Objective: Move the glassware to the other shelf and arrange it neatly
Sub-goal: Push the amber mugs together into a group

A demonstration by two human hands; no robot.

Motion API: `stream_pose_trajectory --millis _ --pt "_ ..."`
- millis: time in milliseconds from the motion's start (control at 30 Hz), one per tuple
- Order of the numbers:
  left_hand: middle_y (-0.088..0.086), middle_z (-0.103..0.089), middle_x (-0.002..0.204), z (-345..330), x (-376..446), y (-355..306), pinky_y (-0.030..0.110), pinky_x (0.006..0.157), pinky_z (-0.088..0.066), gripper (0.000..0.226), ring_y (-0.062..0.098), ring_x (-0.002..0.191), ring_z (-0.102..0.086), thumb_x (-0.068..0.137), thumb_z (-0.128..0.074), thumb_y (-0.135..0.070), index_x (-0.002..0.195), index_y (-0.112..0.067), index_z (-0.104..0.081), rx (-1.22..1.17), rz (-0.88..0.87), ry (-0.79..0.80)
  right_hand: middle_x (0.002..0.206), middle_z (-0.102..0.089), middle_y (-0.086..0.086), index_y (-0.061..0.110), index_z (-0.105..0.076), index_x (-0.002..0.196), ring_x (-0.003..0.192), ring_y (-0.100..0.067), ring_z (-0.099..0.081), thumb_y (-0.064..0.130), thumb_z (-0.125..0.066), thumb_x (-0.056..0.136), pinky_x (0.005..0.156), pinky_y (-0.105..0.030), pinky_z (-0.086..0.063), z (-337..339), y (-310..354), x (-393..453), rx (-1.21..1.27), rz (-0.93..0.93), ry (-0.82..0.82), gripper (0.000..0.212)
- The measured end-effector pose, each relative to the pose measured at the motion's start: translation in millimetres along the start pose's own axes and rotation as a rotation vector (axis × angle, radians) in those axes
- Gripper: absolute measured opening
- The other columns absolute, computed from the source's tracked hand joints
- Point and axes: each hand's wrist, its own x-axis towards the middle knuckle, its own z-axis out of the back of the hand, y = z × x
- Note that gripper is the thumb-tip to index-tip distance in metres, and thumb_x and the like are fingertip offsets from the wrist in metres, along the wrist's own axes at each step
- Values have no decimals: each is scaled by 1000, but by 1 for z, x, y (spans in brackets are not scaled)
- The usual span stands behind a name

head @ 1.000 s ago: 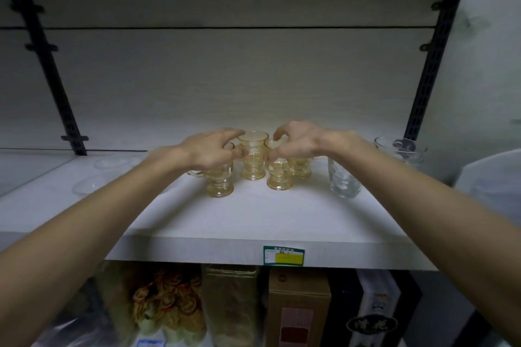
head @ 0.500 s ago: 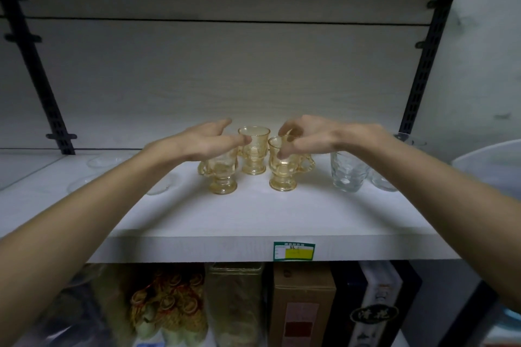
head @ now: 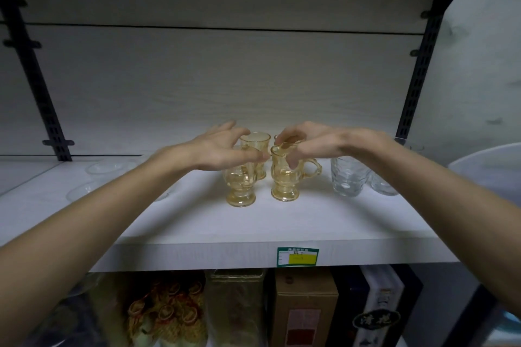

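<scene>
Several amber footed glass cups stand grouped mid-shelf on the white shelf (head: pixel 197 234). My left hand (head: pixel 222 152) hovers with spread, relaxed fingers over the front left amber cup (head: pixel 241 186), covering its rim. My right hand (head: pixel 313 141) curls down onto the front right amber cup (head: pixel 284 180), fingertips and thumb pinching its rim; its handle points right. Behind them stands a back amber cup (head: pixel 255 142), and another is mostly hidden by my right hand.
Two clear tumblers (head: pixel 346 177) stand right of the amber cups. Clear glass saucers (head: pixel 104 167) lie at the left. A price label (head: pixel 297 256) marks the shelf's front edge, with boxes (head: pixel 304 307) on the shelf below. A pale round object (head: pixel 485 175) is at the right.
The two front amber cups stand nearer the shelf's front, apart from the back pair. My right hand has curled down onto the front right cup's rim; my left hand has spread above its cup.
</scene>
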Motion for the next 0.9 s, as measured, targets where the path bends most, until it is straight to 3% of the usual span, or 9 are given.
stream_pose_trajectory --millis 100,267,333,433,567,667,767,833,900 --pt "4 -8 173 -9 8 -4 44 125 -12 86 24 159 -6 89 -39 -81 158 -30 -34 1 -72 -88 149 -51 1 28 -49 147 134 -20 -49 36 -71 66 109 -35 -42 2 0 -2 -21 -11 11 85" --pt "-4 -47 157 -16 17 -12 42 117 -32 69 21 145 -41 98 -27 -73 146 -31 -52 -213 -59 -133 163 -32 -3 26 -27 159 147 -25 -35 29 -75 77 114 -40 -37 8 -9 -1 -143 -112 62 95" --pt "-5 -52 153 -10 16 -10 41 116 -34 65 22 142 -46 101 -24 -70 144 -31 -56 -265 -46 -88 161 -36 -3 24 -33 157 145 -27 -38 29 -73 80 114 -44 -38 11 -10 -3 -161 -152 69 86" --pt "-1 -62 143 3 19 -1 34 106 -37 63 23 134 -54 105 -23 -61 135 -24 -65 -216 -31 -55 147 -53 -6 20 -56 139 133 -29 -49 30 -64 74 109 -51 -43 14 -5 -9 -109 -102 35 67" --pt "2 -63 139 15 26 3 30 102 -37 53 24 129 -56 109 -28 -43 130 -17 -70 -139 -3 8 126 -65 -5 15 -70 115 118 -28 -57 39 -56 56 105 -52 -45 17 -6 -3 -30 -75 -49 66" --pt "12 -69 129 16 34 10 35 100 -48 41 30 118 -62 107 -40 -28 125 -6 -70 -181 16 -34 111 -69 -10 11 -72 97 106 -32 -61 47 -55 50 101 -52 -49 13 -15 9 22 -62 -56 61" --pt "20 -71 119 17 42 19 46 94 -56 35 38 109 -67 105 -42 -10 128 2 -65 -281 50 -32 99 -68 -10 15 -62 76 96 -35 -60 42 -53 64 94 -46 -49 8 -16 12 76 -75 -81 30" --pt "21 -71 118 21 46 20 40 82 -61 36 36 103 -70 102 -43 -1 134 2 -60 -365 78 9 104 -68 -7 12 -67 86 100 -32 -61 40 -49 71 94 -45 -49 7 -14 14 98 -87 -91 37" --pt "19 -72 113 24 49 17 30 75 -60 37 30 95 -71 101 -49 0 137 -1 -56 -420 84 38 118 -68 -10 7 -71 112 109 -33 -61 37 -46 82 94 -43 -50 6 -12 18 91 -87 -81 49"
